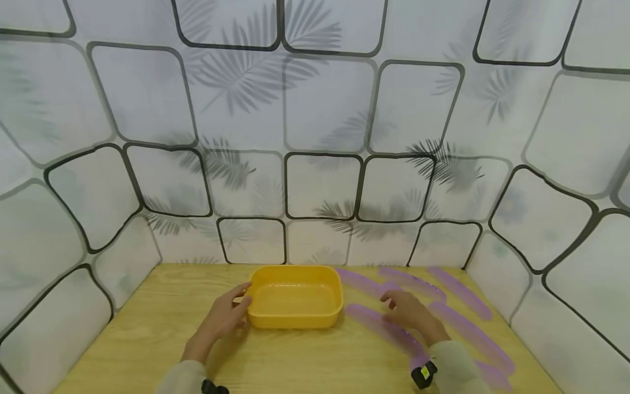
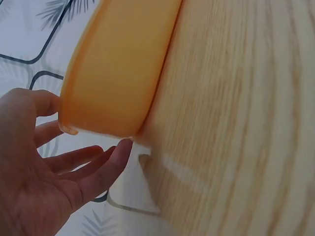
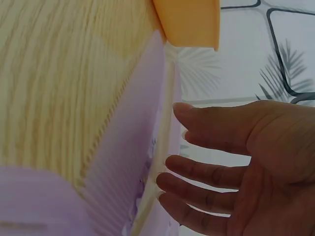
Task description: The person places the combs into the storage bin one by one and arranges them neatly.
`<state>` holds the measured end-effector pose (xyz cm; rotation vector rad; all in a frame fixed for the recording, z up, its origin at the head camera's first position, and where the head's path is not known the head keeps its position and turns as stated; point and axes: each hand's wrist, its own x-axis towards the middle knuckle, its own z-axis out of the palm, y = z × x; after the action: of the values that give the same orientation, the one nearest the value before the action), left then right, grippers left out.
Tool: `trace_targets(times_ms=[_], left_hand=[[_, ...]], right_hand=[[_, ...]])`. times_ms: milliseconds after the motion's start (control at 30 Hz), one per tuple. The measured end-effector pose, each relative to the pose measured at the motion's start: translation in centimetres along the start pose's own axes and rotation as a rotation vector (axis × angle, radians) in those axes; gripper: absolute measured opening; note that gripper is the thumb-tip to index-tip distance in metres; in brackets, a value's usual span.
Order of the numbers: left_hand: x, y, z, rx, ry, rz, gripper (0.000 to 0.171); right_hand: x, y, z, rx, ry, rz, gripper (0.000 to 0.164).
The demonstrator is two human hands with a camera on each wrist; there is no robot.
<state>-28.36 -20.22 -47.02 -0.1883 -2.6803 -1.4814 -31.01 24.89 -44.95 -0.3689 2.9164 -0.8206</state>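
A plain yellow rectangular plastic tub (image 1: 294,298) stands on a pale wooden surface (image 1: 147,334) with fine straight grain. Beside it lie translucent lilac plastic combs (image 1: 462,293), all one colour. The white backdrop walls (image 1: 325,126) carry black rounded-square outlines and grey palm-leaf prints.

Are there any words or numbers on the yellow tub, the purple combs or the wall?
No words or numbers can be read anywhere.
Yellow tub: plain, no label.
Purple combs: plain, no print visible.
Wall: only leaf shapes and dark rounded squares, no letters.
Black wrist device by the right hand: it has a small yellow mark, too small to read.
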Motion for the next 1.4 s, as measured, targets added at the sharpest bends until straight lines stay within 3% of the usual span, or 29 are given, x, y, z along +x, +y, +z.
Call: trace_targets(times_ms=[167, 433, 700, 1000, 1400], left_hand=[[0.2, -0.5, 0.3, -0.036, 0.031, 0.012, 0.049], [0.1, -0.7, 0.6, -0.179, 0.022, 0.020, 0.049], [-0.5, -0.9, 0.6, -0.207, 0.027, 0.032, 0.051], [-0.6, -0.4, 1.2, -0.219, 0.036, 0.016, 0.048], [-0.9, -0.1, 1.2, -0.235, 0.042, -0.003, 0.048]], right_hand=[[0.6, 0.0, 0.9, -0.027, 0.007, -0.003, 0.035], [0.6, -0.1, 0.8, -0.050, 0.002, 0.017, 0.037], [0.3, 0.0, 0.8, -0.049, -0.031, 0.030, 0.038], [0.4, 0.5, 0.4, -0.026, -0.098, 0.059, 0.028], [0.3, 0.3, 0.6, -0.059, -0.124, 0.046, 0.038]])
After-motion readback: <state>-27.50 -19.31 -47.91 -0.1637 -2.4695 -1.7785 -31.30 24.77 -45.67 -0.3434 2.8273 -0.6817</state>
